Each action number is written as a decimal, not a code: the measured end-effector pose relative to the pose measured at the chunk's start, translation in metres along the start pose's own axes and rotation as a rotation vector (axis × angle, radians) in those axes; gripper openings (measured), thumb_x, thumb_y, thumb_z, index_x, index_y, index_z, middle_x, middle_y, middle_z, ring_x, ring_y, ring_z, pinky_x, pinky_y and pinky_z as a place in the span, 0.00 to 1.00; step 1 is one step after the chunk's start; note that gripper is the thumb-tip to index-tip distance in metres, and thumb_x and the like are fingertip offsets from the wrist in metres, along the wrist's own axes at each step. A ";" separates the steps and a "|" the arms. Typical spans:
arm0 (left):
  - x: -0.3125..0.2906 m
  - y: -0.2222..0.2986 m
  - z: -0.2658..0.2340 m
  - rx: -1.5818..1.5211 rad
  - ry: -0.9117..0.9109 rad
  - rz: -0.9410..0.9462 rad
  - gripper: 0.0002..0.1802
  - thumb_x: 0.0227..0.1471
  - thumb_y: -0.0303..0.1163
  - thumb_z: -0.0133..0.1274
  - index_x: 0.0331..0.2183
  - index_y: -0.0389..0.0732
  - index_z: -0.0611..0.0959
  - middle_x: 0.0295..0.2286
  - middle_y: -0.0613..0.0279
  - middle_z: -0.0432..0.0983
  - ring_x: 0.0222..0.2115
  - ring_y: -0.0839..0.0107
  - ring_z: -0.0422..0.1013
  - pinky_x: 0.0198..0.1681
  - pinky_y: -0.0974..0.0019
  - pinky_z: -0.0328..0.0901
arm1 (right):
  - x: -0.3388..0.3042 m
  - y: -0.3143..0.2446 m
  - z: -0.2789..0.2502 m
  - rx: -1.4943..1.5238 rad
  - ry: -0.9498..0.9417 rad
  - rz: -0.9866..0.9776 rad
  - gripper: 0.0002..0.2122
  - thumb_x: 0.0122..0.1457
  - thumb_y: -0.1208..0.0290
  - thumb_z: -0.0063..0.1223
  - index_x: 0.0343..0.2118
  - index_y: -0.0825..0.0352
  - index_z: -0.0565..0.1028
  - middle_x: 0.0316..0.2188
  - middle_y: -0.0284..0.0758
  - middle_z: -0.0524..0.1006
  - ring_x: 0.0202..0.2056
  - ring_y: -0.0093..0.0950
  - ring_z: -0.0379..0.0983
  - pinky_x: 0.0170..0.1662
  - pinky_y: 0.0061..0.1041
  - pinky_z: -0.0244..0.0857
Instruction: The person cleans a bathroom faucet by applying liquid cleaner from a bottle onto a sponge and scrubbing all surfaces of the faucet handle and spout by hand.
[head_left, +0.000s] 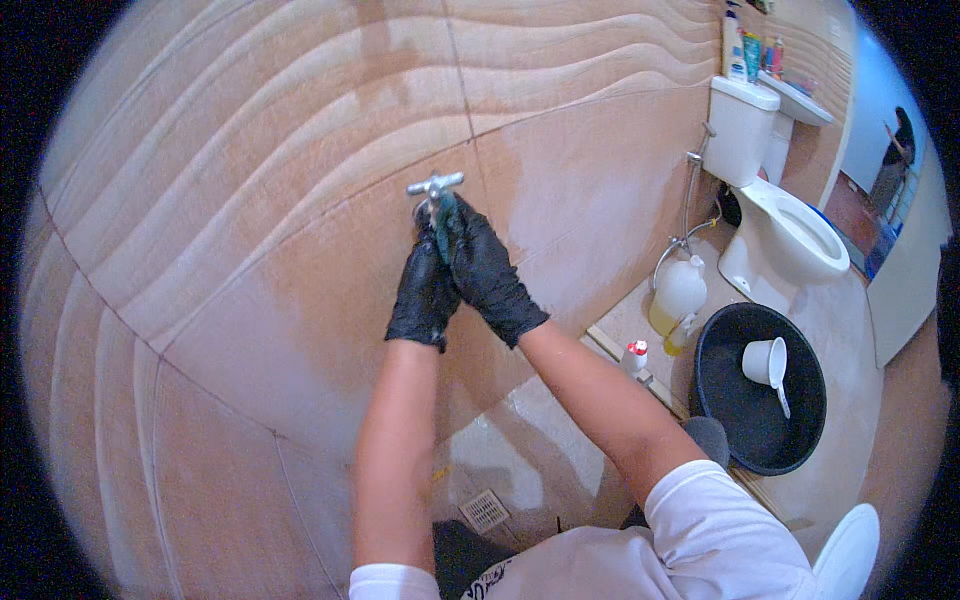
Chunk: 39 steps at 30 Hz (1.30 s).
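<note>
A chrome faucet [436, 185] with a cross-shaped handle sticks out of the tan tiled wall. Both my hands wear black gloves and close in around its body below the handle. My left hand [424, 285] has its fingers curled against the faucet's left side. On the other side, my right hand [488, 268] presses a blue-green scouring pad [444, 222] to the metal. The pad shows between the two gloves. My fingertips and the lower part of the faucet are mostly hidden.
To the right stand a white toilet [800, 240], a pale jug [680, 292] with yellowish liquid, and a black basin [712, 400] holding a white dipper [765, 362]. A red-capped white bottle [635, 355] is by the low ledge. A floor drain [484, 511] lies below my arms.
</note>
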<state>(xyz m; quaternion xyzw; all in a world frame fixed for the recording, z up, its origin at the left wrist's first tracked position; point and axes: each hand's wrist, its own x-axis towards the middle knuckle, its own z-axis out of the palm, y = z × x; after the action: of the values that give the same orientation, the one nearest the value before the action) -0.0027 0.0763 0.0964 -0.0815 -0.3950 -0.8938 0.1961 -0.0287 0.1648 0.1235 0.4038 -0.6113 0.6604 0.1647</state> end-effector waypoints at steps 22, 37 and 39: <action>-0.002 -0.001 0.079 1.001 0.507 0.820 0.11 0.53 0.36 0.44 0.26 0.39 0.73 0.22 0.64 0.69 0.21 0.72 0.64 0.23 0.70 0.61 | -0.049 -0.028 -0.015 1.308 0.036 0.556 0.13 0.60 0.63 0.35 0.42 0.64 0.68 0.37 0.35 0.72 0.39 0.27 0.69 0.45 0.26 0.63; 0.016 0.030 0.067 1.041 0.057 0.513 0.12 0.53 0.29 0.43 0.39 0.36 0.74 0.33 0.63 0.72 0.32 0.76 0.66 0.38 0.72 0.62 | 0.004 0.014 0.003 0.052 0.241 -0.173 0.14 0.59 0.66 0.34 0.40 0.69 0.68 0.37 0.47 0.71 0.40 0.42 0.68 0.42 0.36 0.61; 0.024 0.025 0.049 1.032 0.038 0.533 0.11 0.54 0.31 0.42 0.37 0.37 0.75 0.33 0.64 0.73 0.32 0.75 0.66 0.37 0.72 0.62 | 0.001 0.015 -0.005 0.297 0.110 -0.019 0.15 0.59 0.65 0.33 0.42 0.69 0.67 0.41 0.48 0.69 0.43 0.42 0.66 0.46 0.36 0.59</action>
<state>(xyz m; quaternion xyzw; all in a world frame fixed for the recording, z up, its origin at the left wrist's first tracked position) -0.0146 0.0907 0.1535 -0.0561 -0.7418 -0.5068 0.4357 -0.0418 0.1663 0.1139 0.3927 -0.4932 0.7631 0.1426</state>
